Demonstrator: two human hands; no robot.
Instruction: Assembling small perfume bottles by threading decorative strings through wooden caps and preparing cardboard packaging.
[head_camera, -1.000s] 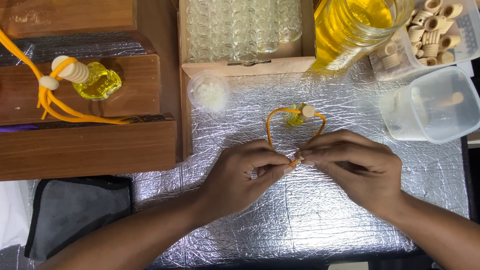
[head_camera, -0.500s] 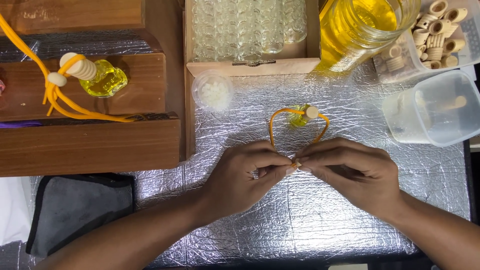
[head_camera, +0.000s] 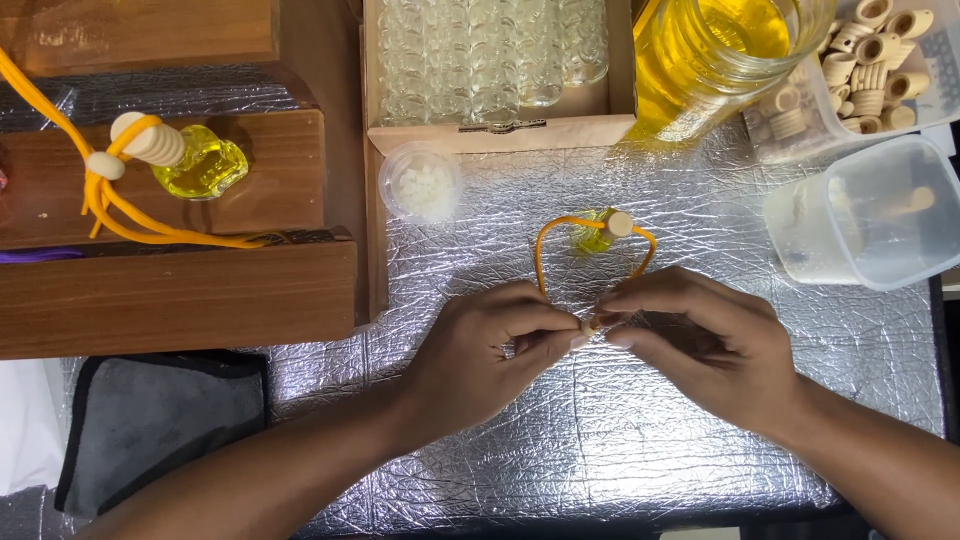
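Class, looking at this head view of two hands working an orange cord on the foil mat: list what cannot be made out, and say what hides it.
- Cord ends and small bead: head view, covered by left hand and right hand fingertips.
- Yellow liquid jar: cut off by top edge.
- Small bottle on the cord: too small for detail.
- Frosted tub contents: blurred by its walls.

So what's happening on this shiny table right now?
A person's left hand and right hand meet at the ends of an orange cord, pinching a small pale bead between the fingertips. The cord loops up to a tiny bottle of yellow liquid with a wooden cap, lying on the foil-covered table. A similar bottle with its cord rests on a wooden stand to the left.
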